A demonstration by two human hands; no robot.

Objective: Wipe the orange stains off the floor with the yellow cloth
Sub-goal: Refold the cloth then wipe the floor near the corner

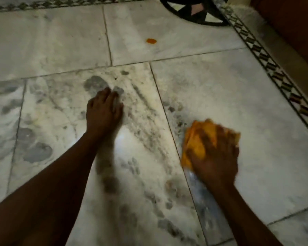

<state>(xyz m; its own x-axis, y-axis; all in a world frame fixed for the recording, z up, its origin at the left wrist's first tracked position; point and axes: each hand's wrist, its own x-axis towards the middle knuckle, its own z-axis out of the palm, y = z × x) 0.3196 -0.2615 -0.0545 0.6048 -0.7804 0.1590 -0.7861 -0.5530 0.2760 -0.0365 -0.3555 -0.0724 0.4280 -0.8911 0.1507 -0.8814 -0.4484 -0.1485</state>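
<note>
The floor is pale marble laid in large slabs, veined and mottled with grey, with thin dark joints running between them. A patterned border strip of dark and light diagonal pieces runs along the far edge and down the right edge of the floor, and a dark inlaid circle sits just inside the far right corner.

The right hand presses down on the yellow cloth, fingers spread over it and curled into its bunched folds, holding it against the floor. The cloth lies crumpled on the slab toward the right, just beside the long joint that slants down the middle of the floor; its left and far parts stick out from under the hand. Both hand and cloth are blurred. A wet, shiny streak follows the joint on the near side of the cloth.

The left hand rests flat on the neighbouring slab to the left, palm down, fingers together and holding nothing, with its forearm reaching in from the near left corner.

One orange stain, small and oval, lies on a far slab, well apart from the cloth and from both hands.
</note>
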